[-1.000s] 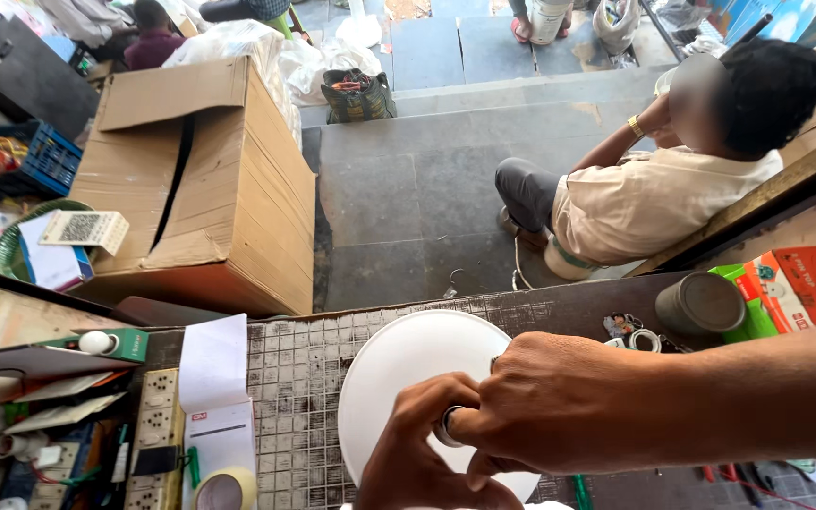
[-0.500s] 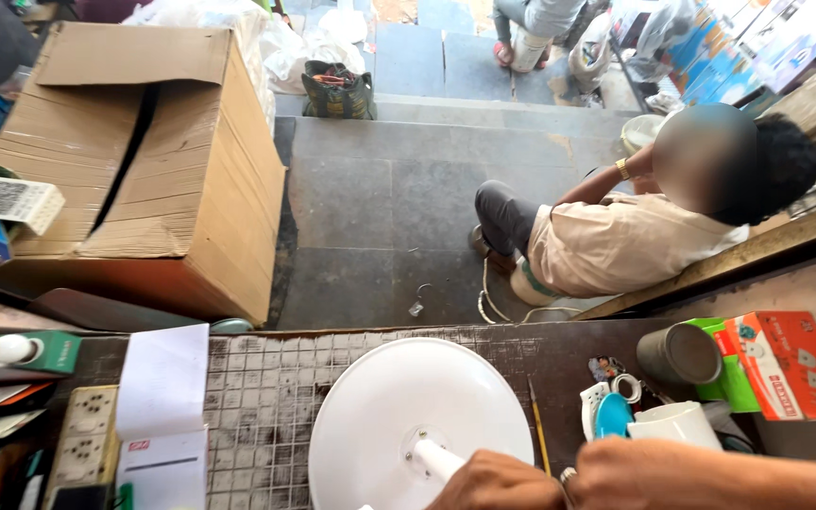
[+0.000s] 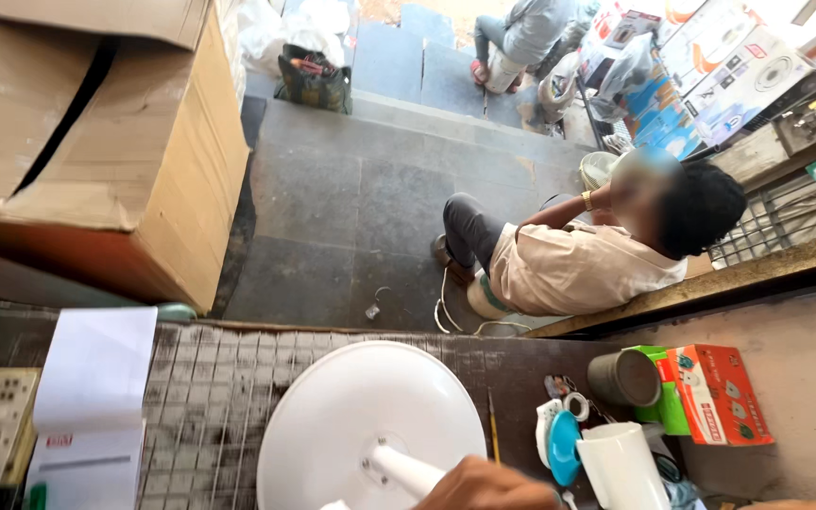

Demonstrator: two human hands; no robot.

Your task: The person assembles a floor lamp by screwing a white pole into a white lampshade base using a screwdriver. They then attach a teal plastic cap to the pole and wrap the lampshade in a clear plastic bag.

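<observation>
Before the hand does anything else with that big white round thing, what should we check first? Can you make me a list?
1. White round base lies flat on the wire-grid counter: ok.
2. White stem stands in the base's middle: ok.
3. Hand has a firm grip on the stem: cannot tell, mostly out of view.
4. Other hand is ready: cannot tell, not in view.
5. White mug sits apart from the base: ok.
6. Thin stick lies very near the base's rim: not ok.
</observation>
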